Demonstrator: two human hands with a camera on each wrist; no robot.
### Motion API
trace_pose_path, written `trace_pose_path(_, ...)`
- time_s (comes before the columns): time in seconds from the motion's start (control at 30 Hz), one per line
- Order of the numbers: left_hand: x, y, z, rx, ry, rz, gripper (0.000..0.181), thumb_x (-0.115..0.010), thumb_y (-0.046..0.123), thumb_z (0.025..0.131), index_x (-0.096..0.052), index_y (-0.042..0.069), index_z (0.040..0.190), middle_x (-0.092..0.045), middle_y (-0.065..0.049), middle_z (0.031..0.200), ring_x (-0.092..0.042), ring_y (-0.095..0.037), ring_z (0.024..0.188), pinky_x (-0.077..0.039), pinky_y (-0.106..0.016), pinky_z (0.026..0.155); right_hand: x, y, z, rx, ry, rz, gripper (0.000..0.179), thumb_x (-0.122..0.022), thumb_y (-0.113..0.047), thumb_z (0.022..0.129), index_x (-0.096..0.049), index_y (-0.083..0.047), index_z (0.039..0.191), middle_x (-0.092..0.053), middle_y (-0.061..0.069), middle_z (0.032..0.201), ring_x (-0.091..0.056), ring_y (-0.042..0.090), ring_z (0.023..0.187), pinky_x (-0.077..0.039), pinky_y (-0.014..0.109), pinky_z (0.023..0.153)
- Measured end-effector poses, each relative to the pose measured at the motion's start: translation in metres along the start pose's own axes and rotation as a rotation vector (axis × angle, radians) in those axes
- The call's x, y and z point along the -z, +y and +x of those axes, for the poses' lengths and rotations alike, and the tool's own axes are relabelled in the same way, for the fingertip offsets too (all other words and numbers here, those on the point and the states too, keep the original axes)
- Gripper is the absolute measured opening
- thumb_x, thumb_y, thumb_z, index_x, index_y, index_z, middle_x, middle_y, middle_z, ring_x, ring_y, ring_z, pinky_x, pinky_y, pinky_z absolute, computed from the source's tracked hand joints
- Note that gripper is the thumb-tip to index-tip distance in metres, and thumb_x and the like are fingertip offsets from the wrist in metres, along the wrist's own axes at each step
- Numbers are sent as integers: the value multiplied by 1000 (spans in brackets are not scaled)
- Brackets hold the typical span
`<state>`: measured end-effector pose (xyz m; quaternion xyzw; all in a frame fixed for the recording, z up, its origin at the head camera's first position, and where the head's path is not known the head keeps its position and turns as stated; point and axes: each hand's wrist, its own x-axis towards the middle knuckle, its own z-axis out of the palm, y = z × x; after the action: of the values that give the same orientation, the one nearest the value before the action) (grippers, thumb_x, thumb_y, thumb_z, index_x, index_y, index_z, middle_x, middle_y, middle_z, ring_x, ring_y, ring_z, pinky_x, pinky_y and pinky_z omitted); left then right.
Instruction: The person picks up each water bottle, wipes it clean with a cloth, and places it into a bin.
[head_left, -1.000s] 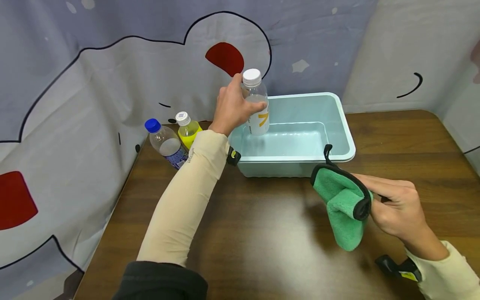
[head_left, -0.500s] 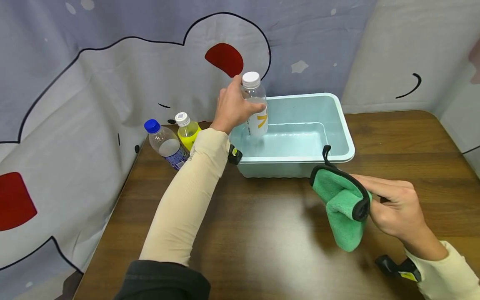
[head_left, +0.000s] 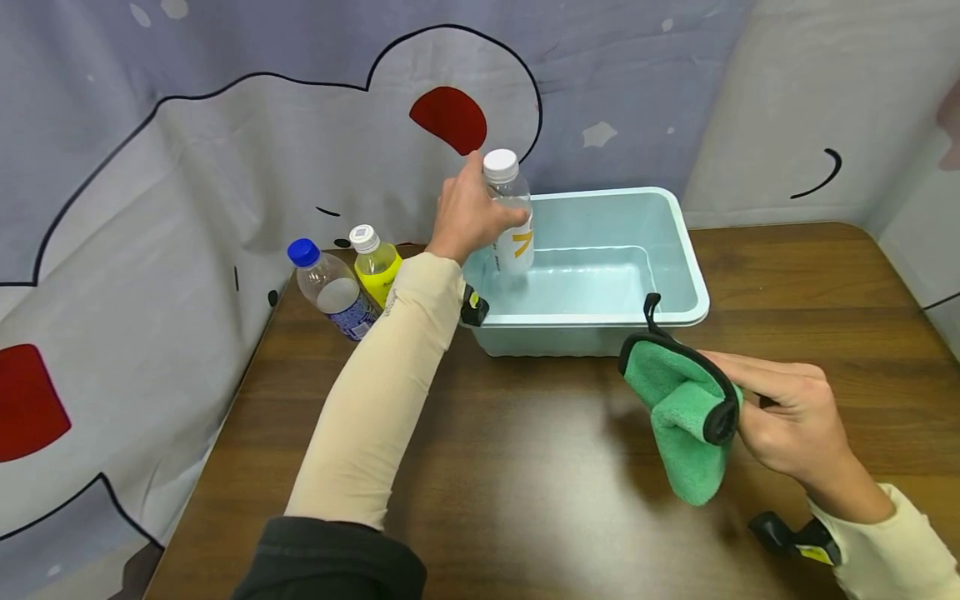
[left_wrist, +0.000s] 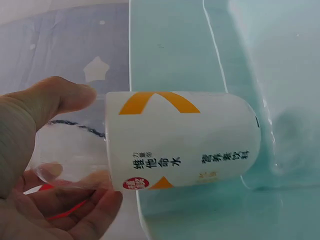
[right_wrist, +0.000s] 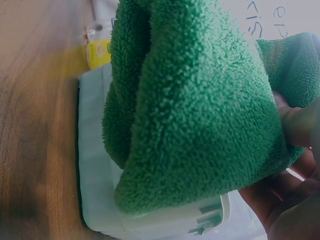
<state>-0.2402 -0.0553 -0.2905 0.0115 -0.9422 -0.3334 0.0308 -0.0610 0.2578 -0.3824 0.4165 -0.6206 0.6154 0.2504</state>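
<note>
In the view from the head, the left hand (head_left: 471,215) holds a clear bottle (head_left: 513,254) with a white cap. Its thumb and fingers go round the top part of the bottle. The bottle is almost upright, at the left end of a pale blue-green tub (head_left: 555,340), with its lower part inside the walls. I cannot tell if the bottle touches the tub's floor. The right hand (head_left: 795,412) pinches a green cloth (head_left: 690,433) with a black edge. The cloth hangs down in front of the tub, near its right corner. Left of the tub, two more bottles are side by side on the brown table (head_left: 510,475): a blue-capped bottle (head_left: 330,287) and a yellow bottle (head_left: 378,267) with a white cap. Behind it all is a gray and white curtain (head_left: 247,167) with red shapes.

In the left wrist view, the held bottle lies across the picture. The thumb is on one side and the fingers are on the other, by the clear part. The white label has orange marks and dark writing.

In the right wrist view, the green cloth is big and folded. The thumb and fingers squeeze it at the right edge. Past it are the tub and a bit of yellow label.
</note>
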Motion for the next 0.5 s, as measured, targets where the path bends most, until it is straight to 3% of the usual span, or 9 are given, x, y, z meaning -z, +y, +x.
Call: trace_pose_path(0.5, -5, -1, 4, 59, -55, -5, 77, -86, 23, 85, -41, 14, 147, -63, -6, 142, -62, -25, 127, -56, -41, 107, 0, 0, -3, -1, -6, -9, 20, -57, 21, 86, -70, 26, 99, -77, 9, 122, -74, 12, 117, -56, 17, 99)
